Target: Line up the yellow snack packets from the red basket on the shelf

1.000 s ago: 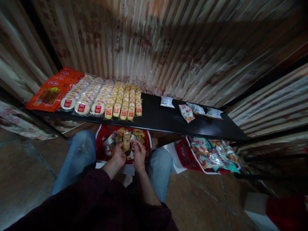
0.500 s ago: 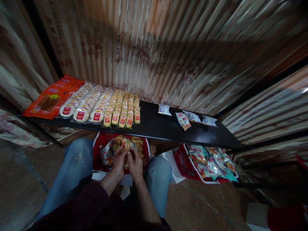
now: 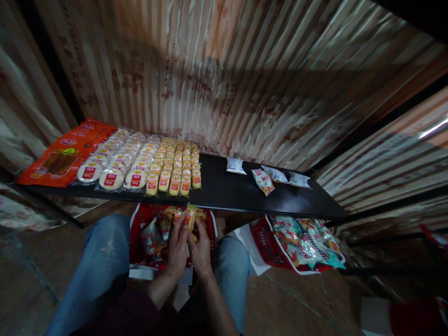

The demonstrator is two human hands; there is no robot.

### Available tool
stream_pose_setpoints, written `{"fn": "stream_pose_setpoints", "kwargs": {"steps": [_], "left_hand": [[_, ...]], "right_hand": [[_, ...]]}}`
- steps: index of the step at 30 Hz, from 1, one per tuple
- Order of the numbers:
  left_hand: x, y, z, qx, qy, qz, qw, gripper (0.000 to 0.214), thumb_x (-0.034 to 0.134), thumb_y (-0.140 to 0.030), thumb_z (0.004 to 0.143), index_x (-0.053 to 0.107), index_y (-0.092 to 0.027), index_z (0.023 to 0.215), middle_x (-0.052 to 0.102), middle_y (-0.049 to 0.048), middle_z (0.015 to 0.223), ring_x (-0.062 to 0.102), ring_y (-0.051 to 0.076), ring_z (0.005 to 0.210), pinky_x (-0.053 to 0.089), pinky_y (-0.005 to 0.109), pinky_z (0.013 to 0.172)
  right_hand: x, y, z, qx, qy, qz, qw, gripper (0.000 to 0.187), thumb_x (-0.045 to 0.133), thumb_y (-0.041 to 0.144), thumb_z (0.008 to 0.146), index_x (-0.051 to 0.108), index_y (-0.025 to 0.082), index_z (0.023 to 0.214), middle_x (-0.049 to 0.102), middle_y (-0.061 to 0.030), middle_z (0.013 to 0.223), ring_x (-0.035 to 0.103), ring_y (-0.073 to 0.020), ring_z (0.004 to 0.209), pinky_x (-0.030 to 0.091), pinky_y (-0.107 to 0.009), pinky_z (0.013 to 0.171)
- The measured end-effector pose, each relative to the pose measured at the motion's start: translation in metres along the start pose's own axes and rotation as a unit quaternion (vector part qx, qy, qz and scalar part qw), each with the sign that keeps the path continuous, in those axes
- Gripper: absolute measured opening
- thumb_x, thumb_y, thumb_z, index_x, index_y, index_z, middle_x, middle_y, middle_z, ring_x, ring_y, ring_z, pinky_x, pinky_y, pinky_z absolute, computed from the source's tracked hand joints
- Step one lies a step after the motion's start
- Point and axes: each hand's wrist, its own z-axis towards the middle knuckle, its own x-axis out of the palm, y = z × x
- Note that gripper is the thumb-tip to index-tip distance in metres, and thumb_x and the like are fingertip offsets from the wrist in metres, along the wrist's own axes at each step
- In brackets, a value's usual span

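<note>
My left hand (image 3: pixel 178 249) and my right hand (image 3: pixel 200 247) are together over a red basket (image 3: pixel 136 233) between my knees. Both are closed on a small yellow wrapped snack (image 3: pixel 190 215), its red-and-white label facing up. Below them, the basket holds a mix of snack packets, including a whitish bag (image 3: pixel 152 239) on the left. Just beyond the basket, rows of similar yellow snacks (image 3: pixel 175 182) stand on the black shelf (image 3: pixel 224 189). My fingers hide part of the held snack's lower end.
Round white wrapped crackers (image 3: pixel 111 178) lie in rows left of the yellow snacks. An orange bag (image 3: pixel 66 154) lies at the shelf's left end. Several small pouches (image 3: pixel 263 181) rest on the right half. Another red basket (image 3: pixel 262 235), full of snack bags, stands at lower right.
The snack in my hands has turned from its plain side to its printed label. It is now nearer the shelf's front edge. The view has shifted slightly.
</note>
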Motion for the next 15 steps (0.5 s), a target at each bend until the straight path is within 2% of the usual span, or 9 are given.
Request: {"fn": "stream_pose_setpoints", "kwargs": {"steps": [4, 8, 12, 15], "left_hand": [[0.009, 0.0, 0.005, 0.033, 0.022, 0.017, 0.999, 0.036, 0.049, -0.031, 0.084, 0.057, -0.021, 0.118, 0.054, 0.0076, 0.135, 0.044, 0.021, 0.129, 0.027, 0.036, 0.112], [0.02, -0.011, 0.015, 0.09, 0.044, 0.034, 0.994, 0.034, 0.051, -0.032, 0.084, 0.061, -0.021, 0.115, 0.055, 0.0081, 0.133, 0.044, 0.022, 0.129, 0.026, 0.037, 0.113], [0.032, -0.023, 0.033, 0.138, 0.045, 0.068, 0.987, 0.034, 0.048, -0.031, 0.085, 0.062, -0.019, 0.113, 0.052, 0.0095, 0.135, 0.044, 0.021, 0.129, 0.027, 0.036, 0.113], [0.039, -0.027, 0.047, 0.156, 0.048, 0.12, 0.979, 0.036, 0.043, -0.03, 0.087, 0.061, -0.017, 0.115, 0.05, 0.0109, 0.138, 0.043, 0.02, 0.13, 0.026, 0.037, 0.114]], "right_hand": [[-0.005, 0.004, 0.017, 0.0, -0.004, -0.007, 1.0, 0.038, 0.061, 0.039, 0.079, 0.066, 0.021, 0.112, 0.067, -0.0094, 0.114, 0.061, -0.0244, 0.106, 0.045, -0.037, 0.094], [-0.006, 0.01, 0.039, -0.004, -0.015, 0.01, 1.0, 0.039, 0.056, 0.042, 0.083, 0.064, 0.021, 0.115, 0.066, -0.009, 0.115, 0.058, -0.0238, 0.11, 0.041, -0.037, 0.097], [-0.001, 0.012, 0.064, 0.001, -0.032, 0.036, 0.999, 0.042, 0.056, 0.042, 0.083, 0.061, 0.021, 0.118, 0.068, -0.0077, 0.114, 0.061, -0.0224, 0.105, 0.045, -0.034, 0.093], [0.003, 0.008, 0.08, -0.006, -0.046, 0.019, 0.999, 0.039, 0.056, 0.041, 0.083, 0.062, 0.02, 0.115, 0.07, -0.0074, 0.108, 0.064, -0.021, 0.096, 0.048, -0.032, 0.087]]}}
